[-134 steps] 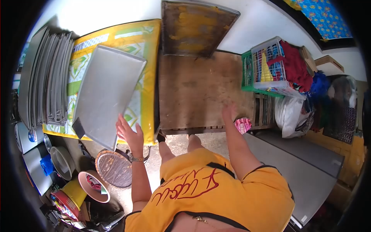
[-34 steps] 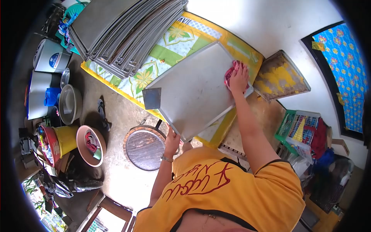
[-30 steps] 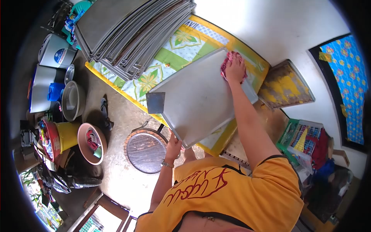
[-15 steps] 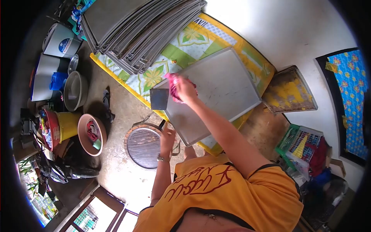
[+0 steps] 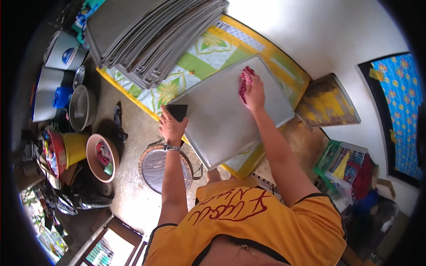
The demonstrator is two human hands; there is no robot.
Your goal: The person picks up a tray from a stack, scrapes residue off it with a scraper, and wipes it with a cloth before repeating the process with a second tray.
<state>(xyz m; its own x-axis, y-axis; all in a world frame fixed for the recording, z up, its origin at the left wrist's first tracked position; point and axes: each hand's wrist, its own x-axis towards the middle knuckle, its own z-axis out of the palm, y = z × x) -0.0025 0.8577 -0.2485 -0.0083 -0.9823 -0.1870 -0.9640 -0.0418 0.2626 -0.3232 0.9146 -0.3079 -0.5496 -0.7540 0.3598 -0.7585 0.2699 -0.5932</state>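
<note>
A large grey metal baking tray (image 5: 222,119) lies at an angle on the patterned tablecloth. In my right hand (image 5: 254,94) a crumpled pink-red cloth (image 5: 245,84) is bunched and pressed against the tray's far right part. My left hand (image 5: 172,128), with a watch on the wrist, is at the tray's left corner. Its fingers and thumb grip opposite edges of a dark, flat, square-cornered plate (image 5: 178,111); the near edge of that plate is hidden by the hand.
Many similar trays (image 5: 151,40) are stacked at the table's far left. A yellow-stained tray (image 5: 330,102) leans against the wall on the right. A round stool (image 5: 164,170) stands below my left forearm. Basins and buckets, including a pink basin (image 5: 91,155), sit on the left.
My right hand has carried the cloth rightward and away across the tray. My left hand has risen from beside the stool to the dark plate, which now looks darker and slightly turned.
</note>
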